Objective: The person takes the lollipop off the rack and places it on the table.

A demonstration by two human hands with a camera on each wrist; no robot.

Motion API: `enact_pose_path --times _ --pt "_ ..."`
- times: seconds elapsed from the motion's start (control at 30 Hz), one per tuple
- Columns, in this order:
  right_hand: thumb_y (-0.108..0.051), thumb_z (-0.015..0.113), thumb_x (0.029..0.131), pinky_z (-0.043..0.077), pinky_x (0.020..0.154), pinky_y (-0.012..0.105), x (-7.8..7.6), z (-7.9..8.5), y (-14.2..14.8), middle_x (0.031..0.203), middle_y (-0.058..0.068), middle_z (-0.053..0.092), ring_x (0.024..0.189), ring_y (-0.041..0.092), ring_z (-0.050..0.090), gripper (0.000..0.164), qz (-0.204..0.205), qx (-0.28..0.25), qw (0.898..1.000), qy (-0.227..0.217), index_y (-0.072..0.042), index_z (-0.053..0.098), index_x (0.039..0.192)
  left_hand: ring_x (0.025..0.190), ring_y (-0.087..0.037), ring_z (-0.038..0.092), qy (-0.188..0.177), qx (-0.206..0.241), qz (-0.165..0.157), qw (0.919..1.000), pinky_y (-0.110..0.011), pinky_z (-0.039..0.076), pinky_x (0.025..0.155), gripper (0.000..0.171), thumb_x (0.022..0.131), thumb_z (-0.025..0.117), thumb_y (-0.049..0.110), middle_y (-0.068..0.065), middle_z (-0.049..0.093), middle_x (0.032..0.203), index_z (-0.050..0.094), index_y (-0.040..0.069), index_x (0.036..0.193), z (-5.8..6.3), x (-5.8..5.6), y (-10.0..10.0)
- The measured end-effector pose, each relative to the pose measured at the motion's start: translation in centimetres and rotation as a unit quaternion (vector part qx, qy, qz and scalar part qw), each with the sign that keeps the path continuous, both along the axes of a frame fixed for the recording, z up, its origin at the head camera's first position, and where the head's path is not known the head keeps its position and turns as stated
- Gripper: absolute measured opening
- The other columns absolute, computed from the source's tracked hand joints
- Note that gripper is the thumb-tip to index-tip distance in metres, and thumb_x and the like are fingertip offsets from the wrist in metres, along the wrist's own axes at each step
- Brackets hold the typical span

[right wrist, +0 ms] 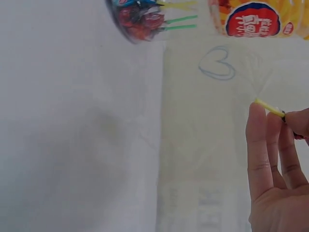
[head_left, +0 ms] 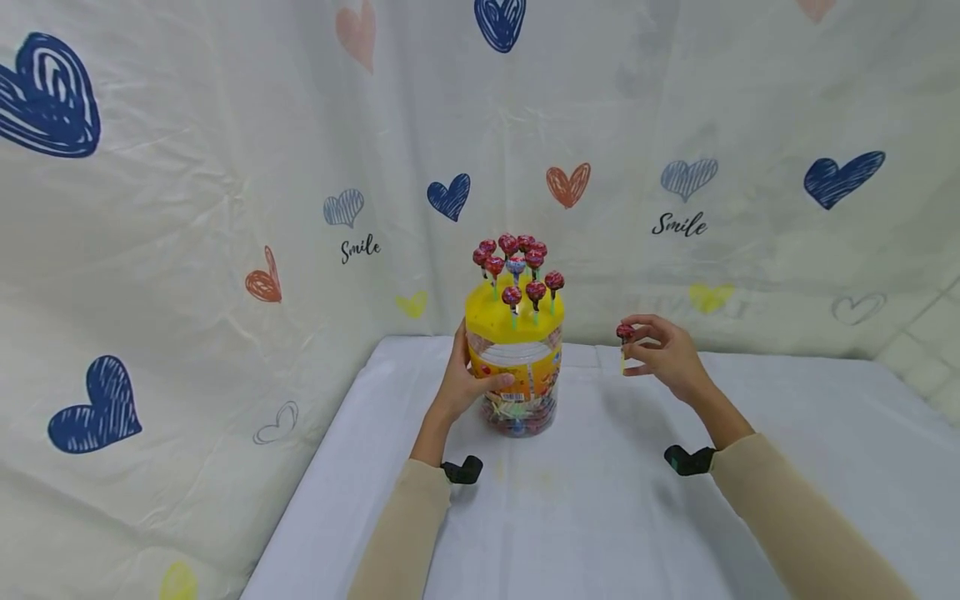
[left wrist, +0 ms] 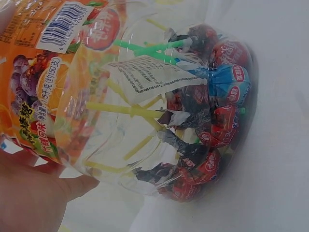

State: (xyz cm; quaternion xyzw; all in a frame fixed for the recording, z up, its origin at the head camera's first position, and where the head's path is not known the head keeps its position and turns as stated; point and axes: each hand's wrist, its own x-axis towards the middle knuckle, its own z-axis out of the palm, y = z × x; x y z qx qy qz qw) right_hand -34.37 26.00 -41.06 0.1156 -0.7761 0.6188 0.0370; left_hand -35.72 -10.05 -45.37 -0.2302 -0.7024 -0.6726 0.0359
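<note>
A clear plastic jar (head_left: 543, 379) with a yellow lid (head_left: 491, 321) and an orange fruit label stands upright on the table. My left hand (head_left: 467, 382) grips its left side, thumb across the label. Several red-wrapped lollipops (head_left: 536, 292) and a blue one (head_left: 516, 265) stand stick-down in the lid. More lollipops (left wrist: 219, 125) lie inside at the jar's bottom, their yellow and green sticks pointing up. Right of the jar, above the table, my right hand (head_left: 663, 354) pinches a red lollipop (head_left: 625, 332) with its yellow stick (right wrist: 270, 107) pointing down.
A white cloth covers the table (head_left: 570, 525). Behind and to the left hangs a pale curtain (head_left: 480, 117) printed with hearts and the word Smile. Dark cameras (head_left: 688, 460) are strapped to both wrists. White tiles (head_left: 926, 358) show at the far right.
</note>
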Motion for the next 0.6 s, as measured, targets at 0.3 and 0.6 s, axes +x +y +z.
enact_pose_path --times 0.3,0.6 --pt "-0.002 0.066 0.097 0.065 0.074 0.047 -0.5 -3.8 0.6 0.105 0.008 0.060 0.087 0.015 0.068 0.040 0.007 -0.007 0.999 -0.032 -0.015 0.057 0.133 0.141 -0.021 0.044 -0.006 -0.003 0.004 1.0000 -0.056 0.041 0.118 0.104 0.086 0.084 0.026 0.010 0.044 0.153 0.014 0.056 0.156 0.0 0.0 0.1" --pt "-0.004 0.069 0.096 0.065 0.077 0.048 -0.9 -6.4 0.7 0.114 0.017 0.057 0.088 0.014 0.069 0.048 0.015 -0.008 0.997 -0.071 -0.005 0.050 0.140 0.141 -0.020 0.045 -0.010 -0.001 0.005 0.9999 -0.055 0.041 0.118 0.104 0.086 0.085 0.026 0.010 0.044 0.152 0.013 0.056 0.155 -0.1 0.1 0.0"
